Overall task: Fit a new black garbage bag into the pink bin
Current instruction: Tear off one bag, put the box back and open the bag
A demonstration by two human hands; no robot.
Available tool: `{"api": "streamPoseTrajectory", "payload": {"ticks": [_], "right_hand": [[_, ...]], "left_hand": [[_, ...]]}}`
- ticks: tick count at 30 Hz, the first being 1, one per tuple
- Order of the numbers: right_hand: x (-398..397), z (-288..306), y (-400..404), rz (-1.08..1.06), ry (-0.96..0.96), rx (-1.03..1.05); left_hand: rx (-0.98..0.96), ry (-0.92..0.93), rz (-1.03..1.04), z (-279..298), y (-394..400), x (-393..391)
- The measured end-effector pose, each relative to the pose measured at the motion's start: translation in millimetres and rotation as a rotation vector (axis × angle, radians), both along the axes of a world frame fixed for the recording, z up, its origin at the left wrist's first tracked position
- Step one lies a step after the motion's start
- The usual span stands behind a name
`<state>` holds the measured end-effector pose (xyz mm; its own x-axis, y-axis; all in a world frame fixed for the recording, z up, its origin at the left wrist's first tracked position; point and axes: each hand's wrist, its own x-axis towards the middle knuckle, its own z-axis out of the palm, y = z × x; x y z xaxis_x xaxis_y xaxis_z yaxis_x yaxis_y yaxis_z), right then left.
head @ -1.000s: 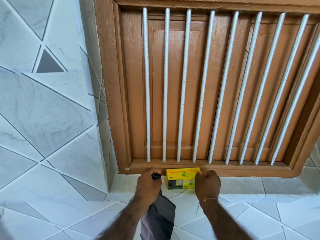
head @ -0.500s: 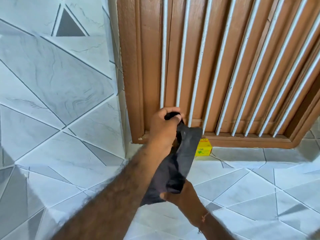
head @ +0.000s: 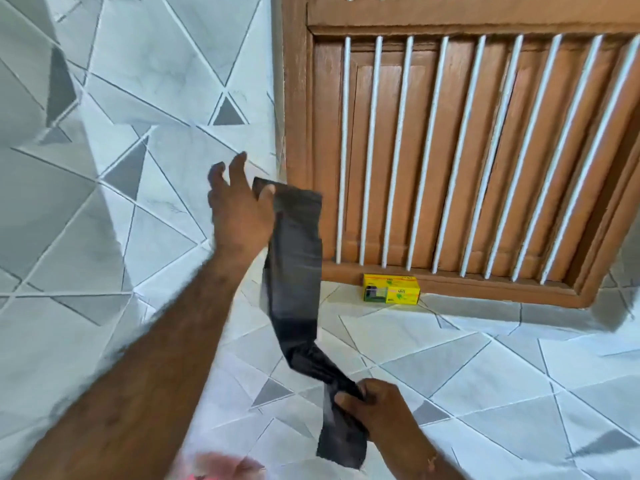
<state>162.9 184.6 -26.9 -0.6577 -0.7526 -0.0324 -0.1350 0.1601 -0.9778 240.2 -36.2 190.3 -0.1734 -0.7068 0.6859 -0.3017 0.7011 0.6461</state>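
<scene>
A pink blur (head: 221, 467) (too smeared to identify) sits at six o'clock on the frame's bottom edge. Above it, the left hand (head: 239, 206) is raised at ten o'clock from centre, thumb pinching the top corner of the folded black garbage bag (head: 294, 258) while the other fingers splay open. The bag hangs as a long strip down to the right hand (head: 377, 407) at five o'clock, whose grip is closed around its lower end. Further right, a yellow box (head: 391, 289) rests on the tiled floor (head: 485, 358) against the brown barred wooden frame (head: 467, 150), at three o'clock from the bag.
</scene>
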Motion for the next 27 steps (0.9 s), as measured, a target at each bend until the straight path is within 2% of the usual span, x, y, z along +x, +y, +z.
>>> {"api": "streamPoseTrajectory", "payload": {"ticks": [2, 4, 6, 8, 9, 11, 16, 20, 24, 27], "right_hand": [[17.0, 3.2, 19.1, -0.017, -0.071, -0.071], [34.2, 1.1, 34.4, -0.024, -0.211, -0.113], [50.0, -2.9, 42.3, -0.025, -0.396, -0.142], [68.4, -6.1, 48.1, 0.001, -0.528, -0.173], [77.8, -4.6, 50.0, 0.015, -0.565, -0.187], [97.8, -1.8, 51.3, 0.036, -0.607, -0.185], [131.4, 1.5, 54.8, 0.155, -0.779, -0.221], [164.5, -0.4, 52.6, 0.011, -0.735, -0.134], [211.2, 5.7, 41.4, -0.144, -0.622, -0.078], [243.7, 8.8, 33.1, -0.197, -0.684, -0.124]], "left_hand": [[-0.123, 0.022, 0.152, -44.3, 44.8, 32.5], [-0.186, 0.043, -0.023, -99.3, 106.6, 66.5], [0.053, -0.111, -0.27, -152.5, 171.4, 97.7], [0.354, -0.272, -0.406, -192.1, 217.2, 124.0], [0.432, -0.289, -0.434, -204.8, 228.8, 132.2], [0.499, -0.255, -0.43, -212.7, 233.5, 148.3], [0.536, -0.308, -0.278, -207.8, 209.5, 195.7], [0.613, -0.294, -0.209, -204.4, 195.5, 227.2], [0.729, -0.245, -0.326, -195.7, 184.9, 266.9], [0.975, -0.011, -0.482, -192.7, 175.1, 300.7]]}}
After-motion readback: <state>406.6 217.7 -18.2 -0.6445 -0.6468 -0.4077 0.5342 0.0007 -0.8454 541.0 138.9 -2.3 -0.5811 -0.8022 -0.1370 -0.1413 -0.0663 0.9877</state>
